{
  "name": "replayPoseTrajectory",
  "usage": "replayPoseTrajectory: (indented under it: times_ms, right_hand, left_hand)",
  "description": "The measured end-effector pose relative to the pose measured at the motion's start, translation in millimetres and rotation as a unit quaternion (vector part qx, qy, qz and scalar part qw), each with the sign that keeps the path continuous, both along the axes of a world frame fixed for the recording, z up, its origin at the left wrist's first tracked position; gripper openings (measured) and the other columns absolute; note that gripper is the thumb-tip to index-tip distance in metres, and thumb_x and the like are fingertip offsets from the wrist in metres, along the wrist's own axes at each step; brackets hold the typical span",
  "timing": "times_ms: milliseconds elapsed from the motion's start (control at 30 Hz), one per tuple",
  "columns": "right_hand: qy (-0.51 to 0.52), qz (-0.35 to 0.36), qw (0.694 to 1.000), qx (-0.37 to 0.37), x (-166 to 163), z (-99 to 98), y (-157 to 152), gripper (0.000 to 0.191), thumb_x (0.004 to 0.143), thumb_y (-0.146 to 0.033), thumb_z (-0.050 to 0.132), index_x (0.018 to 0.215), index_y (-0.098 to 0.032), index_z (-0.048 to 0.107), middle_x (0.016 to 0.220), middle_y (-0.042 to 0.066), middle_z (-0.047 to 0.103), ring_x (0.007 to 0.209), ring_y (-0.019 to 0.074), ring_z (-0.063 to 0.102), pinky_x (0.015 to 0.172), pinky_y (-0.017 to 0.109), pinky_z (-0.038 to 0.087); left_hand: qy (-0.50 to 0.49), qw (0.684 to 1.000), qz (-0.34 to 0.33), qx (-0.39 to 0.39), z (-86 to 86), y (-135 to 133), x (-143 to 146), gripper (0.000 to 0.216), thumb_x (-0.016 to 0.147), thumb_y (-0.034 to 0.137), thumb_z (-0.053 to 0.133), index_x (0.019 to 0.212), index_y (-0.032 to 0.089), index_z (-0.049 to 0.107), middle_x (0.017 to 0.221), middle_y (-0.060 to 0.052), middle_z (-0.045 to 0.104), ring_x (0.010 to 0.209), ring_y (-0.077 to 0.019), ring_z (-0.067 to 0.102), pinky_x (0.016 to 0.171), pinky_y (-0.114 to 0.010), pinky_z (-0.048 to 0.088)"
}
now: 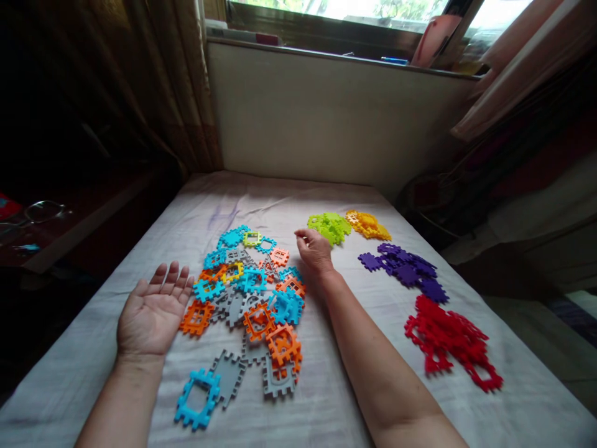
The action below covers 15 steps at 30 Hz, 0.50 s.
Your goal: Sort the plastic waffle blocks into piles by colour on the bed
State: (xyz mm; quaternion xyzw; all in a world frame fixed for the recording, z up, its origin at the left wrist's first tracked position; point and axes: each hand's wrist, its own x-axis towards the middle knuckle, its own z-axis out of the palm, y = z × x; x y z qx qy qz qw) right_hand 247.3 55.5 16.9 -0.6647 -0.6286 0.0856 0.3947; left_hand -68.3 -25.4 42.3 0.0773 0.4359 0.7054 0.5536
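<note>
My left hand (155, 311) lies palm up with its fingers stretched out, holding nothing, at the left edge of a mixed pile of plastic interlocking tiles (252, 280). Blue, orange, grey and a few yellow tiles make up this pile, many with window-like cut-outs. An orange tile (196, 318) is nearest to the left hand. Between the mixed pile and a heap of lime-green tiles (330, 228), my right hand (314, 251) is closed with curled fingers. Whatever it may hold is hidden. Closest to me are a blue frame tile (198, 399) and a grey tile (229, 376).
Heaps of yellow-orange tiles (370, 226), purple tiles (405, 266) and red tiles (452, 342) lie along the right side of the sheet-covered surface (326, 386). A wall and window stand behind. A curtain (153, 81) hangs left, with glasses (46, 211) on a dark ledge.
</note>
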Motion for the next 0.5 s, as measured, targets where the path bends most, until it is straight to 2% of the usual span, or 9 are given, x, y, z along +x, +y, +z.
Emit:
replayPoseTrajectory:
  times_ms: [67,133,233,367,500]
  right_hand:
    - [-0.040,0.068,0.996,-0.039,-23.3,5.3,6.6,0.026,0.088,-0.022,0.053,0.102,-0.026,0.075,0.106,0.003,0.074,0.086,0.0179,0.068,0.088,0.032,0.052]
    - [-0.085,0.125,0.987,-0.060,-43.4,10.3,15.7,0.028,0.089,-0.024,0.058,0.112,-0.028,0.073,0.118,0.003,0.072,0.099,0.0193,0.067,0.093,0.033,0.051]
    - [-0.155,0.186,0.967,-0.082,-64.4,16.2,29.8,0.040,0.087,-0.029,0.064,0.127,-0.027,0.066,0.133,0.005,0.066,0.119,0.0224,0.059,0.102,0.036,0.047]
    - [-0.216,0.196,0.946,-0.144,-76.3,18.8,39.6,0.043,0.089,-0.036,0.063,0.131,-0.026,0.064,0.135,0.007,0.065,0.120,0.0259,0.059,0.100,0.039,0.047]
    - [-0.224,0.175,0.948,-0.144,-78.3,17.1,36.9,0.038,0.090,-0.036,0.061,0.125,-0.024,0.068,0.129,0.008,0.069,0.116,0.0275,0.061,0.097,0.039,0.047]
  left_hand:
    - [0.000,1.000,-0.007,0.008,-2.8,0.7,-1.8,0.021,0.086,0.036,0.054,0.089,0.021,0.068,0.113,-0.009,0.073,0.118,-0.0244,0.065,0.104,-0.041,0.053]
    - [0.000,1.000,-0.014,0.018,-5.0,1.5,-3.0,0.020,0.085,0.037,0.057,0.090,0.021,0.068,0.115,-0.010,0.072,0.118,-0.0249,0.065,0.104,-0.041,0.053]
    - [-0.008,1.000,-0.009,0.013,-5.2,2.1,-2.9,0.021,0.087,0.036,0.054,0.090,0.021,0.068,0.117,-0.009,0.072,0.119,-0.0242,0.064,0.104,-0.040,0.052]
    - [-0.013,1.000,0.003,-0.001,-2.8,1.9,-1.1,0.023,0.089,0.034,0.050,0.091,0.020,0.069,0.116,-0.009,0.072,0.117,-0.0235,0.065,0.104,-0.040,0.053]
    - [-0.008,1.000,-0.003,0.007,-2.8,1.3,-1.1,0.022,0.088,0.035,0.052,0.090,0.020,0.068,0.113,-0.010,0.073,0.116,-0.0241,0.066,0.103,-0.041,0.053]
